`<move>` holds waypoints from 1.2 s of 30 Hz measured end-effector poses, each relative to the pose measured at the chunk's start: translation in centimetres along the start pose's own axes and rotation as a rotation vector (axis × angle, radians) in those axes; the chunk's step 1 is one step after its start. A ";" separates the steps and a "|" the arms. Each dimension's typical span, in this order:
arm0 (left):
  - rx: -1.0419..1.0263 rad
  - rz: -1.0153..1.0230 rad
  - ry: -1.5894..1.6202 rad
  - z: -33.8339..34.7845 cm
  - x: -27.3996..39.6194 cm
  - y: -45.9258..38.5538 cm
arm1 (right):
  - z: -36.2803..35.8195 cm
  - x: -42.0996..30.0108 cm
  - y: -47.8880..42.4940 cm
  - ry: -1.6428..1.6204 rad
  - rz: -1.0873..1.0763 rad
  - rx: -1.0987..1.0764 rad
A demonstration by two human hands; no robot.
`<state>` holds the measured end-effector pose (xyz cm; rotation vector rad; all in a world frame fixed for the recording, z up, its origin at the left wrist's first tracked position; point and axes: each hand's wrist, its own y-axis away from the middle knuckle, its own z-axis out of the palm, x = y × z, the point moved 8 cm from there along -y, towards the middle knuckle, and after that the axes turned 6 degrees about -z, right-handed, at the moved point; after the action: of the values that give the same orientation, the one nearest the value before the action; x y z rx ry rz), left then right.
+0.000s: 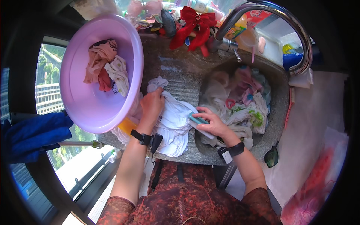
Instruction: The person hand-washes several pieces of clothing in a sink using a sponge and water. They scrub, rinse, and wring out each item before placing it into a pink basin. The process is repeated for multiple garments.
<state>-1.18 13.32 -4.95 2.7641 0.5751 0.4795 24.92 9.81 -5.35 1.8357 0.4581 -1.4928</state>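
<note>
My left hand (152, 104) grips the upper part of a wet white garment (175, 121), which is spread over the ribbed washboard (184, 83) of a stone laundry sink. In my right hand (213, 123) is a scrub brush (199, 119) with a teal back and pale bristles. The brush lies at the garment's right edge, bristles facing down toward the basin. Whether they press on the cloth is hard to tell. To the right, the sink basin (277, 112) holds a heap of wet clothes (244, 112), pale with pink and green parts.
A purple plastic basin (70, 73) with a few clothes (101, 62) is at the left. Over the sink basin arches a chrome faucet (281, 8). A red bow (197, 24) and small items crowd the back ledge. A blue cloth (36, 135) hangs at far left.
</note>
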 end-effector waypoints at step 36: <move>-0.391 0.515 0.228 5.3 3.3 15.4 | 6.4 -4.4 -5.1 0.873 -0.655 0.126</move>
<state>8.79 0.07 -3.84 2.4660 -0.1913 0.9149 15.91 9.40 -3.16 2.5394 1.5199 -0.9997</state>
